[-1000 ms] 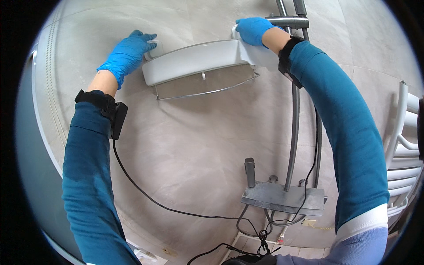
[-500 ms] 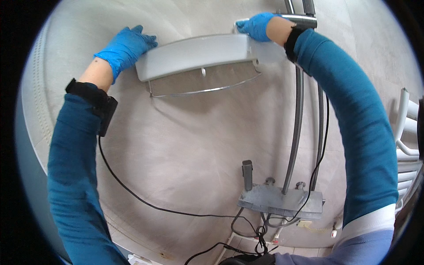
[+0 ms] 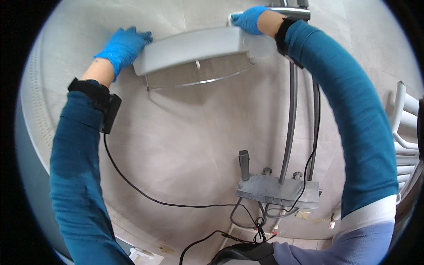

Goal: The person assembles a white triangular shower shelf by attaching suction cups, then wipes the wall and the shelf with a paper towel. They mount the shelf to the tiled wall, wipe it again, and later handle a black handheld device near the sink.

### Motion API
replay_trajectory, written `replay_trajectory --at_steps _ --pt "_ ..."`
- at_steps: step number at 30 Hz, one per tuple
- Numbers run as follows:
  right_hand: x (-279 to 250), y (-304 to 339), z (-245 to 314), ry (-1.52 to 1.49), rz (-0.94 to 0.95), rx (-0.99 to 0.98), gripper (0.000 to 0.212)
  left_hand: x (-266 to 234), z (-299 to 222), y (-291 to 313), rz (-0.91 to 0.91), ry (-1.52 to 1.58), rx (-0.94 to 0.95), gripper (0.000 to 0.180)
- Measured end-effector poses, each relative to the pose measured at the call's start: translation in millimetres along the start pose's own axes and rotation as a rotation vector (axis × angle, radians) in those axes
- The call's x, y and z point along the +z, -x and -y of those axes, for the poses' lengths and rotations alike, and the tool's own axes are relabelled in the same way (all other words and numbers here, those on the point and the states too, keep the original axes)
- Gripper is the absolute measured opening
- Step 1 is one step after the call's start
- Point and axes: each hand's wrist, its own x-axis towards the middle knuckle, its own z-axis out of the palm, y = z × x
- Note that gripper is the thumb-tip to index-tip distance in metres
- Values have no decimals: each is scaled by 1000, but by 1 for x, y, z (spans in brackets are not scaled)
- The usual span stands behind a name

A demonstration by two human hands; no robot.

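A pale grey-white wall fixture (image 3: 190,49) with a curved front and a thin metal rail (image 3: 205,81) hangs on the tiled wall at the top. My left hand (image 3: 124,47), in a blue glove, lies at its left end; the fingers are stretched toward the wall and hold nothing I can see. Past the fixture's right end, my gloved right hand (image 3: 251,20) has its fingers curled over a small white piece (image 3: 232,18). Only the edge of that piece shows, so its kind stays unclear.
Dark grey pipes (image 3: 291,123) run down to a grey shower mixer shelf (image 3: 278,190) with an upright handle (image 3: 244,165). A white towel radiator (image 3: 404,119) stands at the right. Black cables (image 3: 168,204) hang from my forearms across the view.
The whole view has shifted slightly, so the fixture and mixer shelf appear a little higher and farther left. Both hands keep nearly the same places at the fixture's ends.
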Motion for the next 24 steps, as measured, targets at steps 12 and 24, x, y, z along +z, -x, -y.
replay_trajectory --at_steps 12,24 --pt "-34 30 -5 36 23 -255 25 -18 18 41 -175 83 89 56" --pt "14 -11 -2 86 -73 -187 26 -9 3 1 -53 -71 144 43"
